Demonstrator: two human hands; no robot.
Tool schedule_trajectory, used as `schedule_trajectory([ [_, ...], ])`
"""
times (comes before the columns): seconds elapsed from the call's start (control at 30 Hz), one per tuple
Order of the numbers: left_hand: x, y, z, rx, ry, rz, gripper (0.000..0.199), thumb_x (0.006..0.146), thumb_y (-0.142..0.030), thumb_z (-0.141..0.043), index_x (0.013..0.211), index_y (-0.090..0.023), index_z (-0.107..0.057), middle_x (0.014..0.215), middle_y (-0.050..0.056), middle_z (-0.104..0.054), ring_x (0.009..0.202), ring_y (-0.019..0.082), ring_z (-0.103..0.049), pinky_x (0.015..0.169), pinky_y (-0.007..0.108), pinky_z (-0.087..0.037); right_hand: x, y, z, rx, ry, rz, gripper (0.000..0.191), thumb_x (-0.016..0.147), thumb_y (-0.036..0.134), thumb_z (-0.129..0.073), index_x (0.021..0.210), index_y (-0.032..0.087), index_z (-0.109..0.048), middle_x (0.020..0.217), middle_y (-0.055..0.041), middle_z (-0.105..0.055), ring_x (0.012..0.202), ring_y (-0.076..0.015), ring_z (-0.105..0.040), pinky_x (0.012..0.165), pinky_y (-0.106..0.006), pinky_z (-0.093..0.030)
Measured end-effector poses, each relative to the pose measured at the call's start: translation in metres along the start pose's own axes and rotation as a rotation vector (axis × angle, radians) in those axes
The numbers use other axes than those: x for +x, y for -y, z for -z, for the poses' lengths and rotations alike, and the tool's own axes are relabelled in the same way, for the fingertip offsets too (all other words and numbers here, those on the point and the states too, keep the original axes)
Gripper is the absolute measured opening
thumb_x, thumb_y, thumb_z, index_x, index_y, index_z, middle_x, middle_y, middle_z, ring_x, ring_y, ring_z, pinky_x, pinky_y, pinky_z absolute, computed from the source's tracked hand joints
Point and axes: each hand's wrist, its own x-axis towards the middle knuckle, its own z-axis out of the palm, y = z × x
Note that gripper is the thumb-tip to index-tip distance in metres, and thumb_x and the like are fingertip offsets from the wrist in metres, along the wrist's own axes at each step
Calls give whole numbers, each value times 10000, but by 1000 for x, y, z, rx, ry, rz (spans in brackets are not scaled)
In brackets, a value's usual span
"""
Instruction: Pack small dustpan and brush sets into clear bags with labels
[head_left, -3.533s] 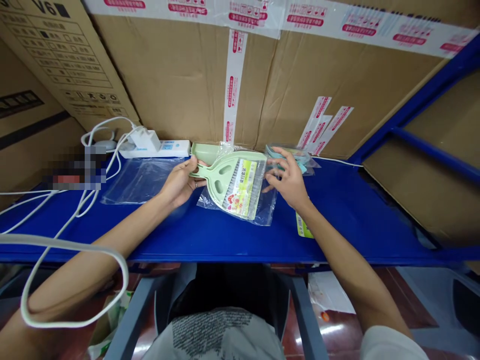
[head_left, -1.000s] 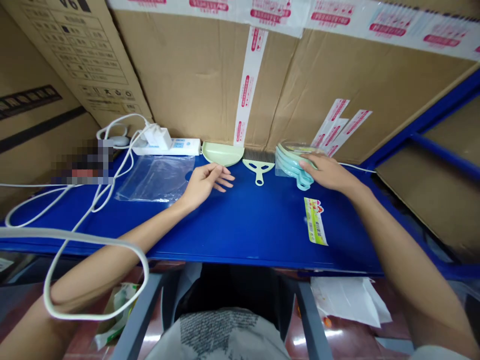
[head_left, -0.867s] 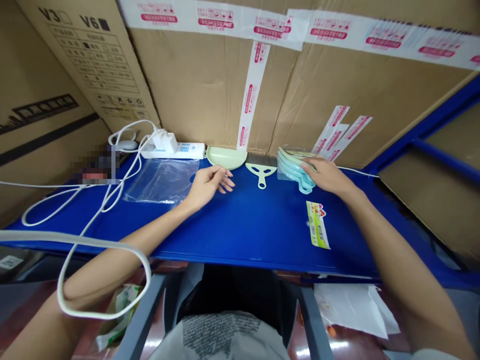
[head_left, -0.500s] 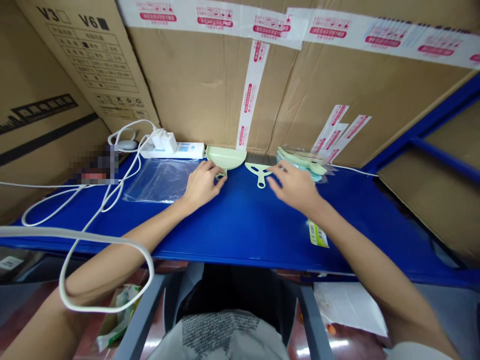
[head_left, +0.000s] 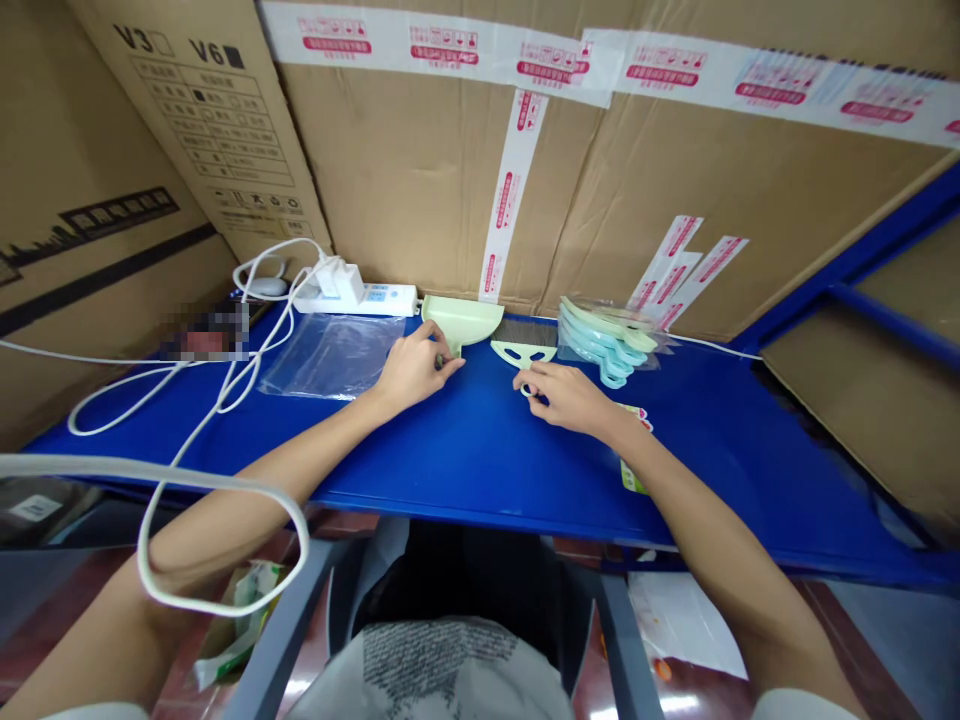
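Observation:
A pale green dustpan (head_left: 466, 318) lies against the cardboard at the back of the blue table. My left hand (head_left: 420, 368) is closed on its handle, which the fingers mostly cover. To the right, a small pale green brush (head_left: 517, 352) lies with its dark bristles toward the cardboard. My right hand (head_left: 562, 396) pinches the ring end of the brush handle. Behind that hand sits a stack of green and light blue pieces (head_left: 606, 345) in clear plastic. A green and white card (head_left: 632, 478) is partly hidden under my right forearm.
A clear plastic bag (head_left: 330, 358) lies left of my left hand. Behind it is a white power strip (head_left: 390, 299) with plugs. White cables (head_left: 225, 375) loop over the left side and across my left forearm. Tall cardboard (head_left: 420, 180) borders the blue table (head_left: 480, 450).
My right hand has moved left and down onto the brush handle, uncovering the stack in plastic. My left hand has closed over the dustpan handle. The view has shifted slightly.

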Motion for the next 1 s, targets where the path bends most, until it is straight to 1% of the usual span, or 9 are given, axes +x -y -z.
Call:
schedule_trajectory([
  [0.17, -2, -4, 1, 12, 9, 16, 342, 948, -491, -748, 755, -214, -805, 1129, 84, -710, 751, 216, -658, 728, 391, -514, -7, 7, 0, -65, -44, 11, 366, 1000, 123, -529, 1293, 229, -721, 1233, -107, -723, 1088, -245, -689, 666, -308, -360],
  [0.27, -2, -4, 0, -21, 18, 22, 374, 933, -503, -755, 700, -210, -764, 1091, 81, -718, 787, 228, -675, 752, 394, -525, -7, 6, -3, -92, -20, -19, 372, 1003, 107, -502, 1270, 222, -734, 1214, -101, -736, 946, -224, -702, 631, -318, -331],
  [0.37, -2, -3, -1, -79, -2, 16, 407, 924, -483, -749, 632, -208, -682, 1056, 83, -715, 859, 240, -696, 823, 399, -544, -6, 3, -4, 23, -58, 16, 308, 1005, 136, -519, 1192, 209, -753, 1123, -81, -738, 801, -186, -672, 678, -313, -403],
  [0.5, -2, -5, 1, -86, 17, 32, 260, 883, -351, -745, 686, -213, -645, 1093, 84, -694, 879, 252, -695, 841, 412, -544, -10, -2, 8, 229, -354, 7, 264, 1002, 184, -518, 1070, 214, -771, 1074, -83, -703, 725, -167, -638, 753, -336, -514],
  [0.63, -4, -13, 5, -34, 31, 82, 47, 838, -224, -707, 831, -222, -661, 1137, 81, -674, 827, 258, -682, 804, 426, -542, -24, -9, 31, 279, -791, -237, 273, 1044, 370, -540, 1036, 276, -796, 1009, -96, -693, 807, -232, -679, 778, -411, -588],
  [0.7, -5, -15, 5, -23, 34, 96, 103, 817, -202, -710, 903, -225, -658, 1135, 83, -664, 831, 267, -682, 796, 432, -547, -31, -15, 39, 324, -994, -378, 305, 1047, 464, -547, 1081, 285, -792, 1034, -99, -696, 818, -245, -705, 728, -412, -595],
  [0.8, -6, -12, 3, -90, 17, 57, 247, 803, -155, -691, 1035, -230, -650, 1173, 82, -637, 901, 269, -697, 848, 435, -564, -35, -29, 43, 521, -1222, -492, 364, 1035, 546, -552, 1165, 263, -741, 978, -80, -686, 652, -207, -671, 564, -364, -540],
  [0.87, -5, -7, 2, -193, 21, 3, 317, 791, -109, -652, 1083, -233, -652, 1190, 78, -617, 967, 258, -707, 905, 429, -570, -32, -37, 43, 665, -1286, -513, 372, 1012, 568, -566, 1153, 255, -708, 866, -45, -650, 559, -187, -622, 491, -344, -497],
  [1.0, -1, 1, 1, -443, 94, -61, 376, 718, -80, -634, 1064, -224, -667, 1138, 61, -613, 976, 221, -701, 968, 414, -578, -24, -39, 40, 911, -1209, -507, 315, 906, 526, -667, 1043, 245, -706, 801, -7, -602, 486, -152, -587, 436, -316, -478],
])
